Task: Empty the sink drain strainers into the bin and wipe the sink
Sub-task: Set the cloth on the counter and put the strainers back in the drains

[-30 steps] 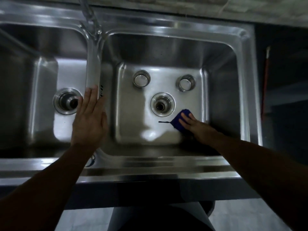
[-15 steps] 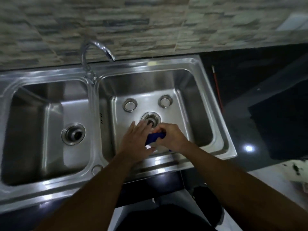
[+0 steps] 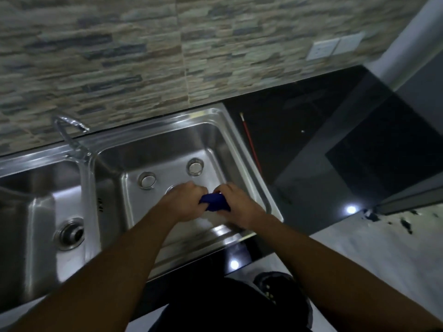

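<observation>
A steel double sink (image 3: 254, 168) fills the left and middle of the view. Over the right basin both hands grip a bunched blue cloth (image 3: 214, 202): my left hand (image 3: 184, 200) closes on its left end and my right hand (image 3: 236, 202) on its right end. Two round steel strainers (image 3: 147, 180) (image 3: 195, 166) stand on the right basin floor behind the hands. The right basin's drain is mostly hidden under my left hand. The left basin's drain (image 3: 71, 233) is in plain sight.
A curved tap (image 3: 68, 131) rises at the back between the basins. A thin red stick (image 3: 250, 142) lies on the black counter (image 3: 311, 140) right of the sink. A dark bin (image 3: 271, 283) shows on the floor below the counter edge. A wall socket (image 3: 322, 50) sits upper right.
My left hand left the divider and joined the right on the cloth. The cloth rose off the basin floor into both fists. The view pulled back and turned right.
</observation>
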